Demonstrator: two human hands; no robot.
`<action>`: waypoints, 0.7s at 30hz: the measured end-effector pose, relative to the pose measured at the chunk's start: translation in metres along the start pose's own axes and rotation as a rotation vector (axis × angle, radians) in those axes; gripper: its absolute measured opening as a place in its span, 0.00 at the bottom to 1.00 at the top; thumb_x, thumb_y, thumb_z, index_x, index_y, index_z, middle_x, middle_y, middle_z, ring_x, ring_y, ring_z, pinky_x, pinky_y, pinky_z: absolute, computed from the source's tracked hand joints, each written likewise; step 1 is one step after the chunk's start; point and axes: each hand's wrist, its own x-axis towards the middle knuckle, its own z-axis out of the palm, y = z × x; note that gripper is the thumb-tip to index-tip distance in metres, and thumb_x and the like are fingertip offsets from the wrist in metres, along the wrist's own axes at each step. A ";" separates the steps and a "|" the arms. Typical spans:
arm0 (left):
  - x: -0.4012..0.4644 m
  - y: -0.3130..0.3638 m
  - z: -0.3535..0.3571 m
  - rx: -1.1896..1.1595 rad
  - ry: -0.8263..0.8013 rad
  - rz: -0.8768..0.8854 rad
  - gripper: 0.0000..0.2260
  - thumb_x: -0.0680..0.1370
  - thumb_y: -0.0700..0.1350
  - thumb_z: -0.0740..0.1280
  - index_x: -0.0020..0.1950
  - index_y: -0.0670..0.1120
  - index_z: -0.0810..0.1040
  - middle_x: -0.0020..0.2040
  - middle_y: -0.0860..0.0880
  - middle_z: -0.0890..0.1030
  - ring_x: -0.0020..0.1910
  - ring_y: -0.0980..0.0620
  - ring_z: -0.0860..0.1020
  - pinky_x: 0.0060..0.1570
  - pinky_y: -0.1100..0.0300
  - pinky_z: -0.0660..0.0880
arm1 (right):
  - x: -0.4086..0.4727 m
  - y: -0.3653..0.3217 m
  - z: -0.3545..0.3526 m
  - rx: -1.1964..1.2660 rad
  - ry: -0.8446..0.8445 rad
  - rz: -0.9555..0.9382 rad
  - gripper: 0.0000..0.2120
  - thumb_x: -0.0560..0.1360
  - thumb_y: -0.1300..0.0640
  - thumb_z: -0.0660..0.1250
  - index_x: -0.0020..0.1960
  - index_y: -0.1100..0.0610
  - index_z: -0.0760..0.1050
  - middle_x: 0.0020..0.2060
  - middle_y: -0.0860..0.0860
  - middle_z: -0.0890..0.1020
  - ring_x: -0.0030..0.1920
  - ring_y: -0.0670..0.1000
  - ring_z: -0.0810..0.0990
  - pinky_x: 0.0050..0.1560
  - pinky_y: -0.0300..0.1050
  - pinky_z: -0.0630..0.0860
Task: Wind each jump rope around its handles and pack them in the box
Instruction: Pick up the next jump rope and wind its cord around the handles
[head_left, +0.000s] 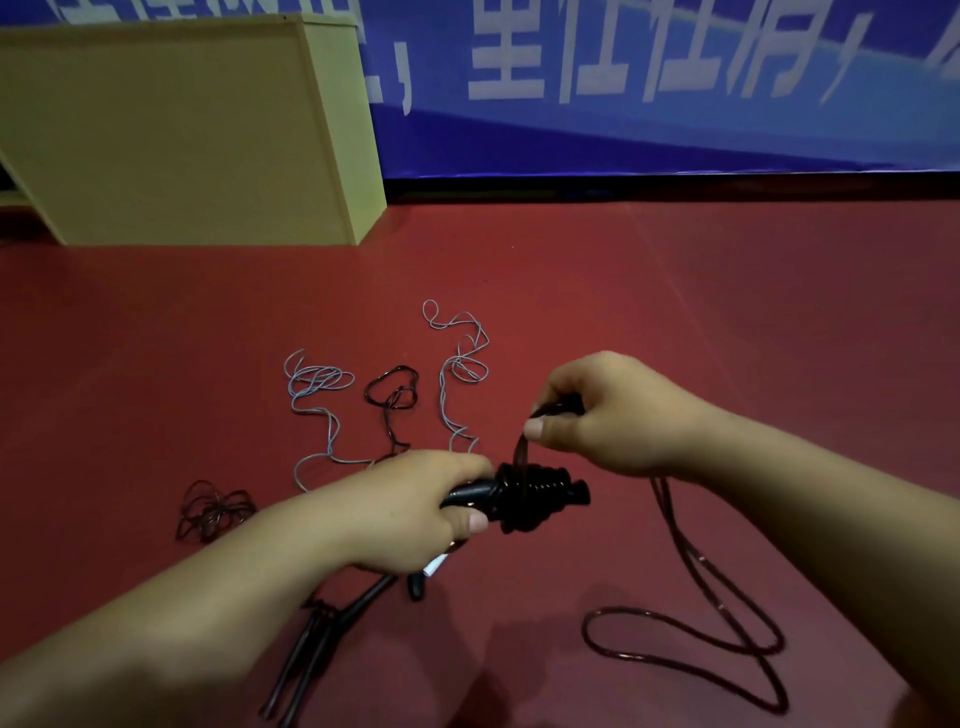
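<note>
Your left hand (415, 506) grips the handles (519, 496); your right hand (597, 415) pinches the dark rope (727, 597), half wound; the other ropes (317, 384) lie loose; nothing looks boxed.

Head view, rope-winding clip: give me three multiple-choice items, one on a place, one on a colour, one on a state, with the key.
1. Where is the box?
A. far left on the floor
B. under the right hand
C. in the person's lap

2. What colour is the floor?
A. green
B. red
C. white

3. What is the left hand doing?
A. resting flat
B. gripping the black handles
C. pointing

Key: 1 A, it stands by the banner. 2 B, red throughout. 3 B, while the right hand pinches the dark rope.
</note>
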 end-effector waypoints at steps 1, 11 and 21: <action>-0.002 0.004 0.000 -0.011 -0.024 0.022 0.04 0.80 0.49 0.65 0.46 0.56 0.72 0.37 0.54 0.75 0.36 0.54 0.72 0.40 0.56 0.71 | 0.001 0.004 -0.002 0.031 0.003 0.024 0.07 0.72 0.50 0.75 0.38 0.52 0.80 0.32 0.46 0.81 0.31 0.39 0.75 0.35 0.33 0.72; -0.006 0.017 -0.002 0.034 -0.017 0.046 0.02 0.79 0.50 0.66 0.50 0.57 0.74 0.41 0.52 0.79 0.42 0.49 0.78 0.45 0.53 0.76 | 0.005 0.016 -0.011 0.268 0.045 0.118 0.10 0.65 0.54 0.80 0.40 0.57 0.82 0.32 0.50 0.81 0.32 0.44 0.76 0.37 0.36 0.74; -0.002 0.010 -0.002 -0.147 -0.130 0.016 0.03 0.78 0.50 0.66 0.51 0.55 0.78 0.43 0.50 0.82 0.41 0.50 0.79 0.53 0.46 0.77 | 0.004 0.018 -0.018 0.359 0.050 0.149 0.08 0.66 0.56 0.79 0.40 0.58 0.83 0.34 0.51 0.82 0.35 0.44 0.77 0.37 0.33 0.75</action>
